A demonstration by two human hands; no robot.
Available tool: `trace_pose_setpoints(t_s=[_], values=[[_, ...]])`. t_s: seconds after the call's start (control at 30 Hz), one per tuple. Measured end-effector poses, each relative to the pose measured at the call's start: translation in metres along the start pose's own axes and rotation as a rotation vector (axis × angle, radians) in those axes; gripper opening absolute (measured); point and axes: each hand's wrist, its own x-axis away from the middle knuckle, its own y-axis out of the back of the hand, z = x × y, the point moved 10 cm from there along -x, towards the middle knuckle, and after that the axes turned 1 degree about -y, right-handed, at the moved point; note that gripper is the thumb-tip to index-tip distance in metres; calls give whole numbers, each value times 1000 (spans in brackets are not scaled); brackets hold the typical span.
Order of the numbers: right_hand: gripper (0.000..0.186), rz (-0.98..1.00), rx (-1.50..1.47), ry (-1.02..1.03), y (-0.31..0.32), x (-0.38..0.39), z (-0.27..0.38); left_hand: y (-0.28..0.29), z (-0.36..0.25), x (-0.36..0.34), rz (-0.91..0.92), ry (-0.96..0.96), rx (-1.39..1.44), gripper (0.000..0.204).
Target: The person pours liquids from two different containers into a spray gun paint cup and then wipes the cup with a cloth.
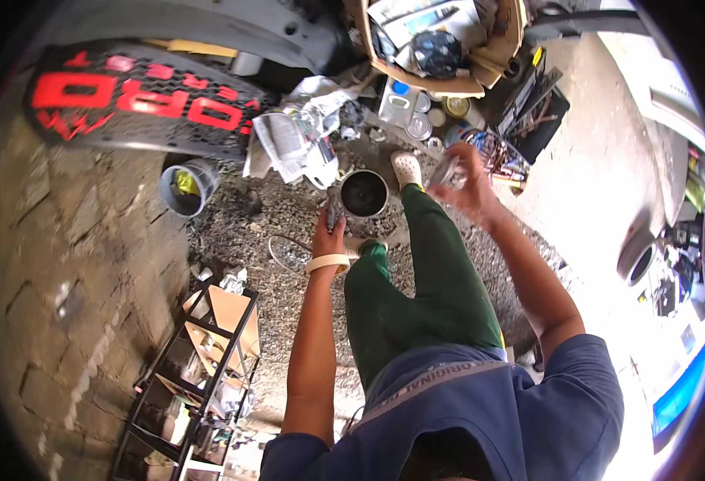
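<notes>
My left hand, with a pale band at its wrist, is closed on a grey metal tool that looks like a spray gun. Against the tool sits a round metal cup, open at the top and dark inside; whether the two are joined is hard to tell. A thin pale hose loops beside that hand. To the right, my raised right hand curls its fingers around a clear, see-through container, partly blurred.
A black grille with red lettering lies far left, near a bucket and crumpled newspaper. Ahead stand a cardboard box, several cans and a tool tray. A black shelf rack stands at lower left.
</notes>
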Motion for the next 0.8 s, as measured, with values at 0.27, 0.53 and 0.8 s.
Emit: trace_pose_setpoints(t_s=[0.27,0.53,0.8], values=[[51,280,201,491,-118,100,248,104,-24,125,-178,-226,-129,54],[45,353,392,803,-300,246,331,219,147,236,-308,-116,31,63],[57,470,417,840,-390,309,383,271,205,338,-208,1,282,69]])
